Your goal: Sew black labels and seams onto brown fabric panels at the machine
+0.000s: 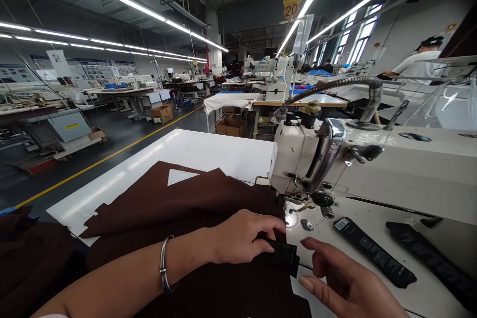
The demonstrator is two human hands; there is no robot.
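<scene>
Dark brown fabric [179, 198] is spread over the white table, its right edge close to the sewing machine's needle area. My left hand [244, 236], a silver bangle on its wrist, pinches a small black label [285, 254] between thumb and fingers above the fabric's right edge. Just right of that label is my right hand [339, 276], thumb and forefinger apart with nothing between them. Beyond both hands stands the white sewing machine [298, 154], its work area lit by a small lamp. Whether stitches join the label to the fabric cannot be seen.
Two stacks of black printed labels [374, 251] [432, 261] lie on the machine bed at the right. More brown fabric [33, 258] is heaped at the left. The white tabletop [223, 149] reaches back toward a cloth-covered table [233, 101]. A person [421, 62] works at the far right.
</scene>
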